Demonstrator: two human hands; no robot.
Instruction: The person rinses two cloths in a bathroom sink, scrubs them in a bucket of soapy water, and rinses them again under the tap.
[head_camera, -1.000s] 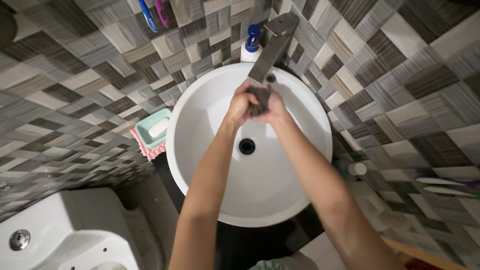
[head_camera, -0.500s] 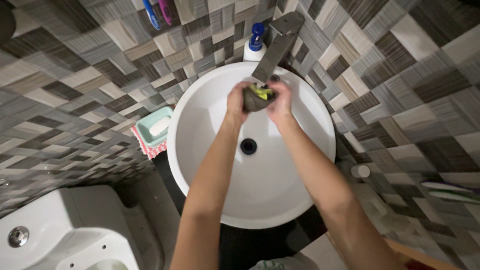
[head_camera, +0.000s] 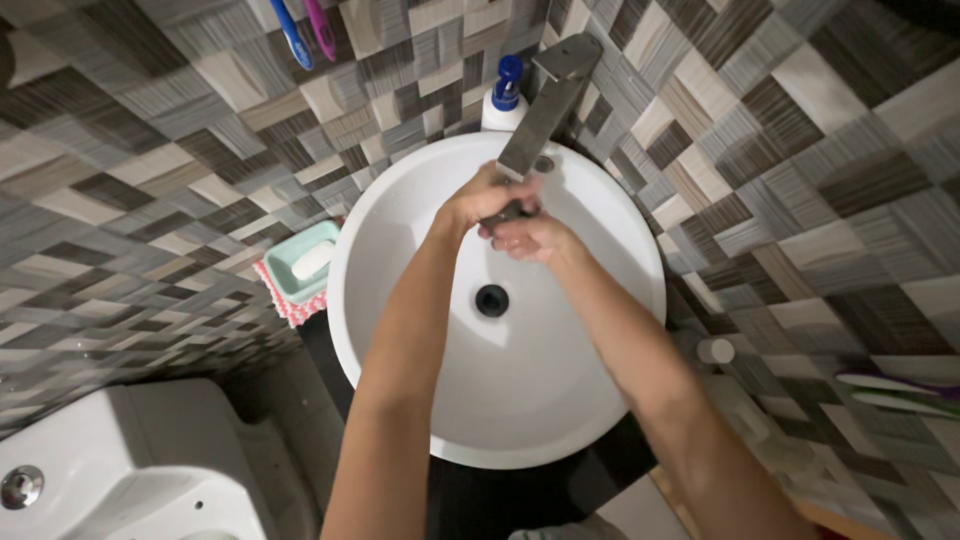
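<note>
Both hands squeezing one dark cloth (head_camera: 508, 212) right under the single faucet (head_camera: 545, 105): left hand (head_camera: 478, 198) clenched over it, right hand (head_camera: 530, 238) cupped beneath. One white basin (head_camera: 400, 250), one soap bottle (head_camera: 503, 98), one soap dish (head_camera: 300, 262), two toothbrushes (head_camera: 305, 28) up top.

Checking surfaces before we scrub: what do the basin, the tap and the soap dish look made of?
Basin: glazed white ceramic, by its smooth, even gloss. Tap: brushed grey metal, flat and matte. Soap dish: probably pale green plastic, thin-walled and dull.
</note>
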